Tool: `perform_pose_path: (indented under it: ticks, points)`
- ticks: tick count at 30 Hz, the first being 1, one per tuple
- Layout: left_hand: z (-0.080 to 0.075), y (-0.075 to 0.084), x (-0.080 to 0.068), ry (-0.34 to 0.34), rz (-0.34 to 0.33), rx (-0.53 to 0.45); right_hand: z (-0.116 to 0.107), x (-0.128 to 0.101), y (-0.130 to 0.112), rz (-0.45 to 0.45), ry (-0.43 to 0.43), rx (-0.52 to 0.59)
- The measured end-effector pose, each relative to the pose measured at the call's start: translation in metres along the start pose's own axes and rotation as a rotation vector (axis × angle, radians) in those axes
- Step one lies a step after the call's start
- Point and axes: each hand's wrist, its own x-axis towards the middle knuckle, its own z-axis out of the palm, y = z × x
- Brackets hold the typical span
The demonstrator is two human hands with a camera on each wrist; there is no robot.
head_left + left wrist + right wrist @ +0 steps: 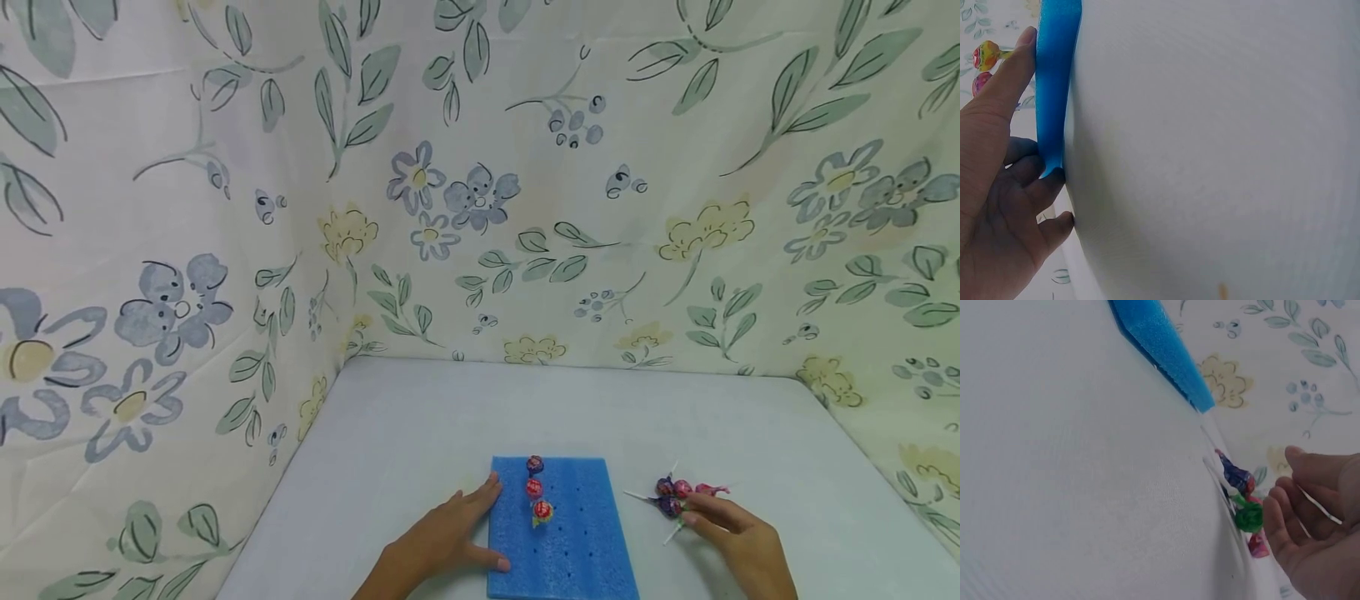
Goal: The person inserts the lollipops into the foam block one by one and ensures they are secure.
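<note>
White table [420,417], floral cloth backdrop [525,183] with leaves behind and beside

A pale grey-white counter [420,417] fills the lower middle of the head view, its matte surface evenly lit with only faint shadows. A floral cloth backdrop [525,208] closes it in on three sides, from 9 o'clock across 12 o'clock to 3 o'clock. The cream fabric is printed with grey-blue flowers, pale yellow blooms and sage-green leaves on thin dark stems. At 10 o'clock two panels meet in a soft vertical fold [330,250], and light creases run across the left panel.
</note>
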Motion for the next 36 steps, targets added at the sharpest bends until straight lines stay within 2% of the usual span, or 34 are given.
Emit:
perform_pose_path:
  ticks: [15,25,36]
  points:
    - [0.000,0.001,-0.002,0.009,0.013,0.004,-0.007,0.011,0.011,0.024,0.013,0.019]
    - [-0.001,0.000,-0.002,0.003,0.018,-0.003,-0.009,0.019,0.016,0.032,-0.011,0.011]
    - [0.001,-0.002,-0.001,0.003,0.012,-0.007,0.000,0.023,0.016,-0.018,-0.003,-0.081]
